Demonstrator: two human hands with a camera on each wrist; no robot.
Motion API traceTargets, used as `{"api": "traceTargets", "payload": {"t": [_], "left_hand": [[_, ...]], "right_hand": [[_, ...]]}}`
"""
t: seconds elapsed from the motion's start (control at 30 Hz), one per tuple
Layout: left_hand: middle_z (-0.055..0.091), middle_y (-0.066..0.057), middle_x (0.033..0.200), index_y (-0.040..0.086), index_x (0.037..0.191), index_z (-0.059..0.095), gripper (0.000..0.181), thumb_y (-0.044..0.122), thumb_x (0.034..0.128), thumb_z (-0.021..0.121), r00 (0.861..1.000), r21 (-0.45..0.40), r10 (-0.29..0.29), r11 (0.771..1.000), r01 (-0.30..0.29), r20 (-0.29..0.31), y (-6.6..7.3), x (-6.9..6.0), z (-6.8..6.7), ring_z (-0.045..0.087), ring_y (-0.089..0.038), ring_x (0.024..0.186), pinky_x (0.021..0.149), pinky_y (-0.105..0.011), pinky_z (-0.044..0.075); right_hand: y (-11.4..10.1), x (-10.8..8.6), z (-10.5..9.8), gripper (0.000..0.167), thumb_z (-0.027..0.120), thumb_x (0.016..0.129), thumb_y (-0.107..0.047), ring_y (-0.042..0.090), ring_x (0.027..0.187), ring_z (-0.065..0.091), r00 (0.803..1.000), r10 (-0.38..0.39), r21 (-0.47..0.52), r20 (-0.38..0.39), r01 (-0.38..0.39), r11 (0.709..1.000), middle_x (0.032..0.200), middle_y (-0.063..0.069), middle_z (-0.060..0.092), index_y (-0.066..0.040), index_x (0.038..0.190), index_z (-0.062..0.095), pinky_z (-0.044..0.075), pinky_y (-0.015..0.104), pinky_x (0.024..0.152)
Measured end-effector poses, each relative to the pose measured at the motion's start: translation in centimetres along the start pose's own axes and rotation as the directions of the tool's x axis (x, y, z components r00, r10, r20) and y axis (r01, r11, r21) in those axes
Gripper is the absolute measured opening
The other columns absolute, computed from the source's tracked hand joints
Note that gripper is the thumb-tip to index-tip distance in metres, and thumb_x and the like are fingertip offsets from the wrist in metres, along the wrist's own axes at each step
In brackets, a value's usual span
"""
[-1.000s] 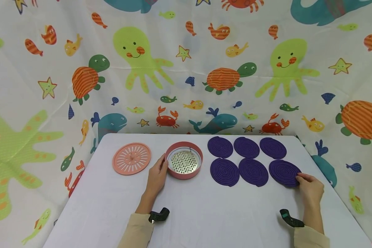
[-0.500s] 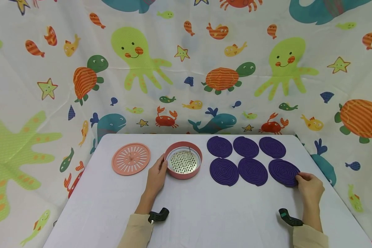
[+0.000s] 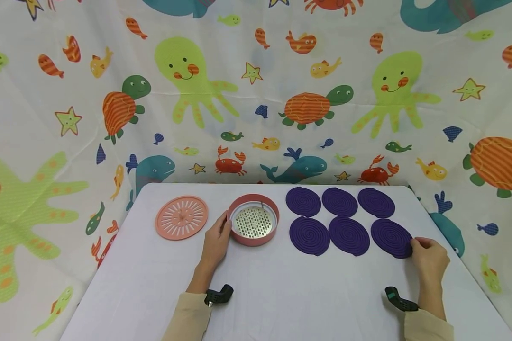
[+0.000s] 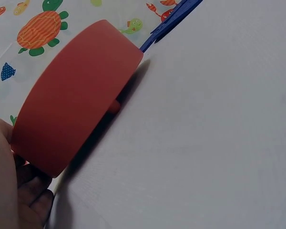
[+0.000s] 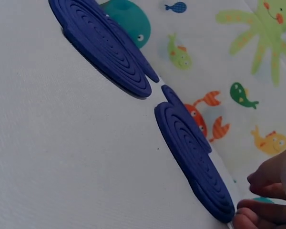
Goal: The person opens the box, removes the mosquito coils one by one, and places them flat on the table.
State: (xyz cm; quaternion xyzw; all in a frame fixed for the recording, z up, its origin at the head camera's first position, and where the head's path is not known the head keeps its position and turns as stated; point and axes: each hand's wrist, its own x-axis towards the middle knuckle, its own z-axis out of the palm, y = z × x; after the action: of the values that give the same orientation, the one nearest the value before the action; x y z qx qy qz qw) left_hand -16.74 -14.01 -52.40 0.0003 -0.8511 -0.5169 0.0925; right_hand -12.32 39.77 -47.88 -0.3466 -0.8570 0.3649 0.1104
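A round pinkish-red container (image 3: 253, 242) with a white inner ring and a perforated metal grater plate (image 3: 253, 222) stands on the white table. My left hand (image 3: 215, 240) grips its left side; in the left wrist view the thumb lies on the outer wall and the fingers curl by the bottom edge. Purple spiral coasters lie in two rows to the right. Beside the front right coaster (image 3: 391, 238) is my right hand (image 3: 430, 259). In the right wrist view, thumb and fingertips are parted at that coaster's edge (image 5: 195, 164), with nothing between them; a fingertip is close to or touching the rim.
A flat pink slotted disc (image 3: 181, 218) lies left of the container. The other purple coasters (image 3: 309, 236) sit close together between container and right hand. Behind the table's back edge hangs a cloth (image 3: 239, 42) printed with sea animals.
The right fingers have come off the front right coaster's edge, and the hand has shifted slightly right. The left hand and the container stay in place.
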Motion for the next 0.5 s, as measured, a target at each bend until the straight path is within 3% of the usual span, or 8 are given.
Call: {"api": "traceTargets", "payload": {"t": [0.27,0.5], "left_hand": [[0.052,-0.011,0.151,0.008,0.150,0.047,0.052,0.036,0.1067,0.045,1.000,0.017,0.021,1.000,-0.021,-0.006,0.3,0.1,0.0,0.046,-0.027,0.143,0.117,-0.046,0.041],[0.053,-0.009,0.150,0.010,0.150,0.047,0.051,0.037,0.1064,0.046,1.000,0.015,0.000,1.000,0.000,-0.002,0.3,0.1,-0.1,0.046,-0.024,0.143,0.118,-0.044,0.041]], "right_hand": [[-1.2,-0.1,0.1,0.046,0.045,0.102,-0.029,0.027,0.096,0.053,1.000,0.021,0.004,0.014,-0.021,1.000,0.119,0.026,0.061,0.006,0.130,0.060,0.036,0.012,0.050],[-2.4,-0.6,0.4,0.043,0.047,0.103,-0.026,0.000,0.064,0.050,1.000,-0.024,0.025,0.007,0.023,0.999,0.100,0.018,0.066,0.006,0.128,0.062,0.042,0.009,0.048]]}}
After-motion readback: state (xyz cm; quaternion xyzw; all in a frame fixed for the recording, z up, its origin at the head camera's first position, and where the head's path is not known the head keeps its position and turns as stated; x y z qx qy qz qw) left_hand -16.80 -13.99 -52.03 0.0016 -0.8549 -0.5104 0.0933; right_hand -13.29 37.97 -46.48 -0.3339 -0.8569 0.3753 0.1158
